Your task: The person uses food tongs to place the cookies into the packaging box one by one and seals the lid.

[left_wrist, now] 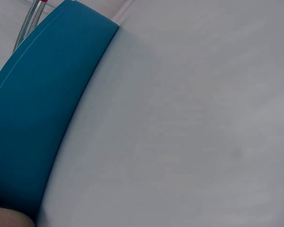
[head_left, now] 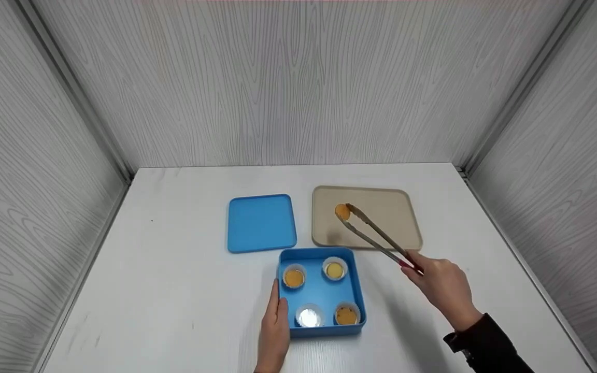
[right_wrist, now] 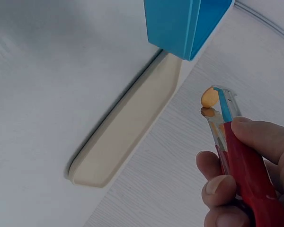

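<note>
My right hand [head_left: 444,286] grips red-handled metal tongs [head_left: 376,228], thumb on one arm and fingers curled round the other. Between the tong tips is a small round orange-brown piece, like a cookie [head_left: 342,211], held above the beige tray [head_left: 392,220]. My left hand [head_left: 273,331] rests along the left wall of a blue box [head_left: 315,295], its fingers straight. Inside stand several white paper cups. Round yellow-brown pieces lie in the back left cup [head_left: 294,276], the back right cup [head_left: 335,269] and the front right cup [head_left: 347,314]; the front left cup [head_left: 309,316] shows a shiny bare bottom.
A flat blue lid [head_left: 262,224] lies behind the box, left of the beige tray. All this is on a white table [head_left: 174,290], with grey wood-grain panels [head_left: 293,88] at the back and both sides.
</note>
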Tool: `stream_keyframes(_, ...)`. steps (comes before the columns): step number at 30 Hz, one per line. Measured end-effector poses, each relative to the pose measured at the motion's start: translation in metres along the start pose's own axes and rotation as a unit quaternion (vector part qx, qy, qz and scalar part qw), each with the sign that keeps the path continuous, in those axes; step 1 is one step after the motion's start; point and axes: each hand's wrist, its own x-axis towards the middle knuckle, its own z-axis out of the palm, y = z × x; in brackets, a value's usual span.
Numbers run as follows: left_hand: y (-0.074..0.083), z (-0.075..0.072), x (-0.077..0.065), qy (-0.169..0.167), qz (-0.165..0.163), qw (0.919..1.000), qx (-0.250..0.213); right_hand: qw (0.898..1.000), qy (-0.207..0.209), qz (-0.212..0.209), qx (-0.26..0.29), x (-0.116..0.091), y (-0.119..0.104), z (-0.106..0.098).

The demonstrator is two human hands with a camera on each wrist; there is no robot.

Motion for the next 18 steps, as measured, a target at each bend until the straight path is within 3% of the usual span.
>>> stream_keyframes(18,0.0,0.0,0.0,-0.003,-0.002,1.0,0.004,0.997,0.028,-0.07,0.009,-0.019,-0.027,-0.024)
